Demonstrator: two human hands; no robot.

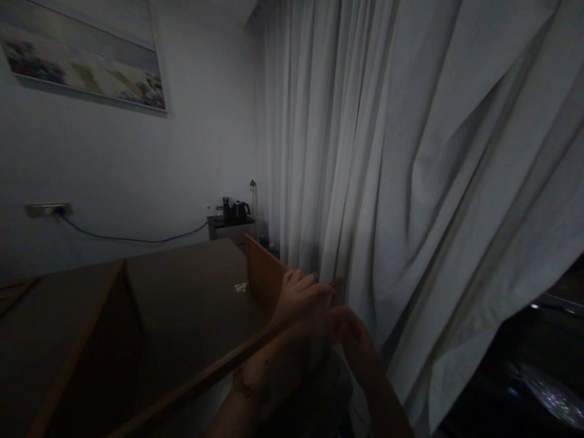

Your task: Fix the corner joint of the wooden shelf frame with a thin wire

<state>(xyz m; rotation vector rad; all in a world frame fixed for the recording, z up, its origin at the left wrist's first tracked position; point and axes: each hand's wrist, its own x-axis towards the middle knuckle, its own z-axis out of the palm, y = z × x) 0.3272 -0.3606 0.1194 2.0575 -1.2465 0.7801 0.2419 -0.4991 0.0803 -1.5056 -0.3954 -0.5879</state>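
Several wooden boards stand on edge on a dark grey-brown tabletop (191,267). My left hand (298,295) reaches over a long narrow board edge (214,368) and curls round the corner where it meets an upright wooden board (265,271). Close beside it, at the outer side of that corner, is my right hand (349,331). Its fingers are curled together and somewhat blurred, and I cannot see what they hold, if anything. Another upright board (98,359) stands to the left. Small pale pieces (241,287) lie by the foot of the far board.
White curtains (410,182) hang close along the right. At the back a low cabinet (232,233) carries a black kettle (239,210). A cable (137,241) runs along the wall from a socket (48,210). A flat wooden frame (18,295) lies at far left. The room is dim.
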